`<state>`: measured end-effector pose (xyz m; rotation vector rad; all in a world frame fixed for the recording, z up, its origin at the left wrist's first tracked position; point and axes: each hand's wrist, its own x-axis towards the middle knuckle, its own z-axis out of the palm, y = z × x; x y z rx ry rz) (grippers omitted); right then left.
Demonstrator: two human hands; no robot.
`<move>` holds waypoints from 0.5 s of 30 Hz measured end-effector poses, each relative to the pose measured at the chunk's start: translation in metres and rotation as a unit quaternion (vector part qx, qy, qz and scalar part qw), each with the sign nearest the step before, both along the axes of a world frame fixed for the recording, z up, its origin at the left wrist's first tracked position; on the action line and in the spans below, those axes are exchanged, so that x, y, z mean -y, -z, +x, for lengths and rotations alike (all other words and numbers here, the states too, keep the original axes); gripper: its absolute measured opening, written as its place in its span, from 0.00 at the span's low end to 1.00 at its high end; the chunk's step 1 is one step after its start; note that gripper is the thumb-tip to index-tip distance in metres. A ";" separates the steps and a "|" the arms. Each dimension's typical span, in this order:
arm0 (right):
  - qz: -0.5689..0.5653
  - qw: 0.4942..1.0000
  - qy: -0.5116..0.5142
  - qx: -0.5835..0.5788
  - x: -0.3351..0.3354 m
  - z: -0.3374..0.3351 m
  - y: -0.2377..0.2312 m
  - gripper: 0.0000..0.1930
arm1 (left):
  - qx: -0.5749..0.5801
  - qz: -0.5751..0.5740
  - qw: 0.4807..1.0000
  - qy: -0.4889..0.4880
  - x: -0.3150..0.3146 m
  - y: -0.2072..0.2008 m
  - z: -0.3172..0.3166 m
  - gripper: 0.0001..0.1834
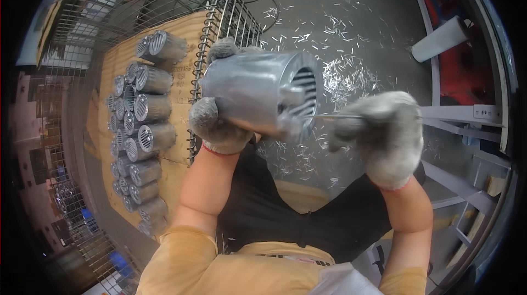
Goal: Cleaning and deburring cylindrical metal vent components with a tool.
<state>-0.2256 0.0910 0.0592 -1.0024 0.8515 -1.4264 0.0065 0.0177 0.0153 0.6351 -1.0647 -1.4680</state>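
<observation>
In a grey work glove, my left hand [211,119] grips a silver metal cylinder [247,92] from its left end, with the thumb on the near side. The cylinder's open right end faces my right hand and shows slanted slots inside. My right hand [384,133], also gloved and blurred by motion, is closed around a tool with a thin metal rod [335,116]. The rod reaches left to the lower rim of the opening, where its tip is smeared. The tool's handle is hidden in the glove.
At left, several similar slotted cylinders [151,108] lie stacked on brown cardboard [184,113] inside a wire mesh cage [137,1]. Shiny metal slivers [343,78] litter the grey floor. A white roll [439,39] and a pale metal frame [461,113] stand at right.
</observation>
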 end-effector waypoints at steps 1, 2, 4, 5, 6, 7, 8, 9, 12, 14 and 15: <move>-0.033 0.999 0.029 -0.003 -0.002 -0.003 -0.001 0.21 | -0.206 0.034 0.976 0.062 0.000 -0.005 -0.002 0.52; -0.063 0.996 0.058 -0.002 -0.002 -0.009 0.001 0.24 | -0.398 0.066 0.907 0.120 -0.002 -0.008 0.000 0.53; -0.161 0.985 -0.046 0.028 -0.001 -0.031 0.003 0.28 | -0.309 0.047 0.946 0.088 -0.003 0.004 0.009 0.53; -0.129 0.992 0.005 -0.003 -0.007 -0.026 0.002 0.27 | -0.218 0.026 0.973 0.073 -0.001 0.008 0.012 0.54; -0.096 0.993 0.057 -0.035 -0.011 -0.023 0.001 0.26 | -0.125 0.005 0.990 0.059 0.000 0.011 0.015 0.55; -0.095 0.993 0.044 0.046 -0.010 -0.020 0.013 0.21 | -0.124 0.006 0.991 0.059 -0.003 0.013 0.016 0.55; -0.095 0.993 0.045 0.045 -0.009 -0.020 0.011 0.21 | -0.136 0.019 0.989 0.061 -0.005 0.012 0.013 0.55; -0.095 0.994 0.033 -0.038 -0.010 -0.018 0.007 0.19 | -0.148 0.033 0.986 0.064 -0.006 0.010 0.011 0.55; -0.059 0.994 0.089 -0.012 -0.019 -0.011 0.019 0.09 | -0.094 0.094 0.986 0.103 -0.010 0.000 0.011 0.56; -0.229 0.909 0.025 -0.348 -0.014 -0.028 0.012 0.10 | -0.104 0.076 0.986 0.110 -0.008 0.002 0.008 0.55; -0.308 0.879 0.016 -0.363 0.000 -0.026 0.003 0.15 | -0.112 0.059 0.985 0.116 -0.007 0.003 0.007 0.55</move>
